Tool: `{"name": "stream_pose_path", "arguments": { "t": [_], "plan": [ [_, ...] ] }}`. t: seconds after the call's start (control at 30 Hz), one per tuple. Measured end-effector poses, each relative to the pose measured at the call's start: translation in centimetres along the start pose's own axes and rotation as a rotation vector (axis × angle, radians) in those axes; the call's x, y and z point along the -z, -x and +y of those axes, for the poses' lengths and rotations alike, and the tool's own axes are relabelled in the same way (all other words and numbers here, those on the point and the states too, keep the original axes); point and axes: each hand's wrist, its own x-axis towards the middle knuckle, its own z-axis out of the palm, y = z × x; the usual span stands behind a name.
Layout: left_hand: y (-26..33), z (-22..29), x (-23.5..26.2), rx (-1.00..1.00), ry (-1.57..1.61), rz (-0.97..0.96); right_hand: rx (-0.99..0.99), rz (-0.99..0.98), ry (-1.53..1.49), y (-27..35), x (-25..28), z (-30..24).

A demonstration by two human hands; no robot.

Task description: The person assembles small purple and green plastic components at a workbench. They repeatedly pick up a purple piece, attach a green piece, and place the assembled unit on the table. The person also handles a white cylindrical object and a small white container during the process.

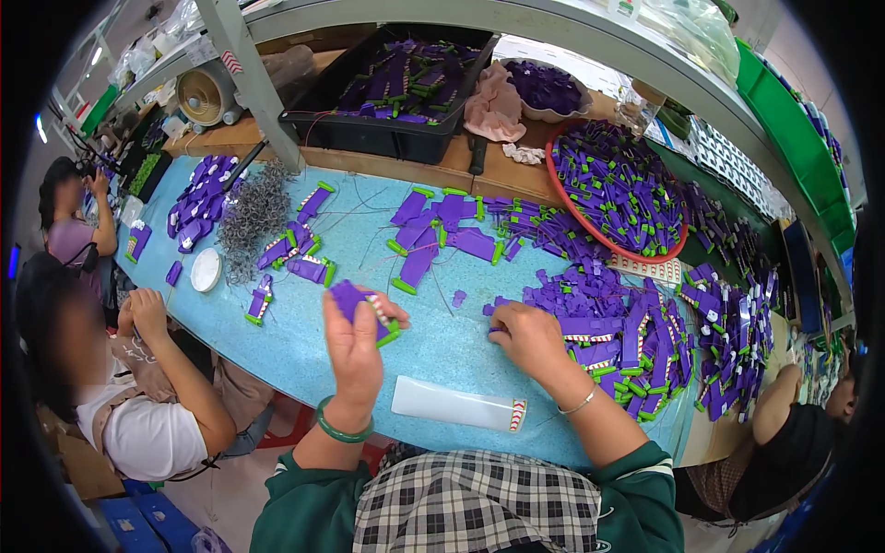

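Note:
My left hand [348,346] is closed around a flat purple plastic toy part [347,300] with a bright green end and a red-and-white striped edge, raised above the blue table. At the near-left edge of a heap of small purple plastic pieces [581,293], my right hand [533,339] has its fingers bent and pinched together. A small purple piece [495,329] shows at those fingertips, partly hidden by them. Between my forearms lies a pale backing strip [452,403] with red-and-white striped stickers at its right end. More purple-and-green parts [645,346] are piled beyond my right wrist.
A red basin [684,241] and a black bin [369,138] hold purple parts. Tangled thin metal pieces [251,217] lie near a round white dish [206,270]. A metal post [249,83] rises at the table's back. People sit at left [152,429] and right [784,447].

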Motion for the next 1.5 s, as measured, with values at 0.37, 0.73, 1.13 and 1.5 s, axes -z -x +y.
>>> {"name": "stream_pose_path", "arguments": {
  "t": [0.37,0.73,1.13,1.5],
  "plan": [
    [5.5,-4.1,-4.5,0.329,-0.471,-0.716,-0.108,0.074,-0.652,5.5,2.7,-2.2],
    [6.2,-3.7,-5.5,0.226,-0.648,-0.834,-0.014,0.107,-0.592,7.1,2.1,-1.7],
    [-1.0,-4.3,-5.2,-0.011,-1.097,-0.676,-0.286,0.167,-0.353,7.7,10.5,3.7],
    [-5.4,-6.9,0.6,-0.346,-1.845,-0.422,0.146,-0.092,0.236,11.1,3.5,-1.6]
  ]
}}
